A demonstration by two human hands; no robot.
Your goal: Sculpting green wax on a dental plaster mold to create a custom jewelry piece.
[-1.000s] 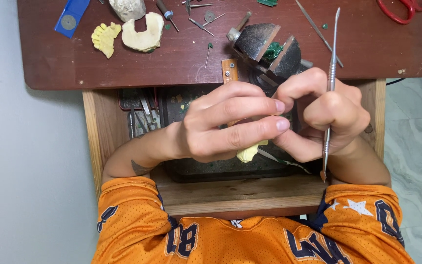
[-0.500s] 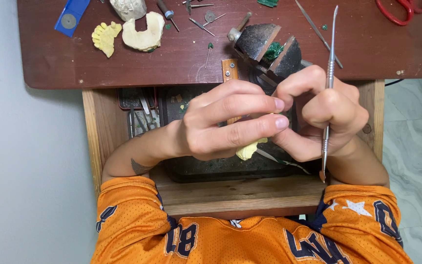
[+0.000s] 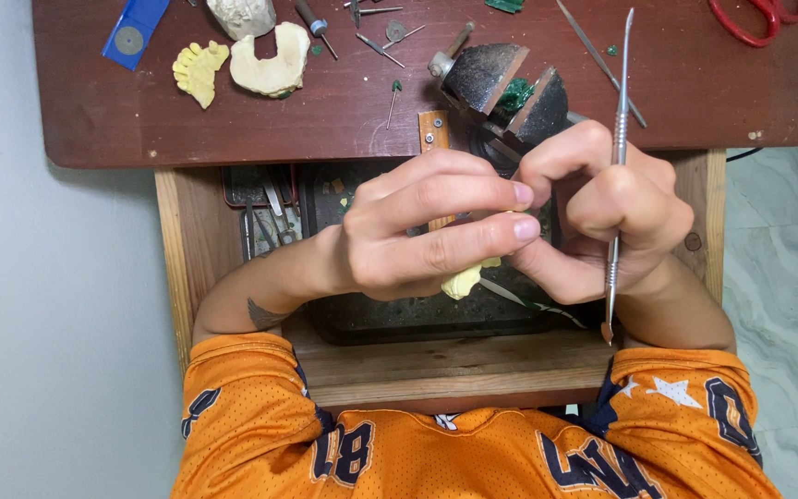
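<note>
At frame centre, a pale yellow piece [image 3: 462, 280] is pinched by the left hand [image 3: 417, 236].
A metal carving tool [image 3: 616, 176] is gripped by the right hand [image 3: 607, 217]; shaping seems underway, so steady support is called for next.

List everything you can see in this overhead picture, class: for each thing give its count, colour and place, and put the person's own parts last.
Desk: one, dark red-brown, across the top.
Plaster casts: two pale yellow, one greyish white, top left.
Blue tool: one, top-left corner.
Scissors: one, red handles, top right.
Small vise: one, dark, green piece in it, at the desk edge.
Burs and thin tools: several, metal, top centre.
Open drawer: one, light wood, with a dark tray.
Yellow piece: one, pinched in the left hand.
Metal carving tool: one, silver, upright in the right hand.
Sleeves: two, orange, bottom.
</note>
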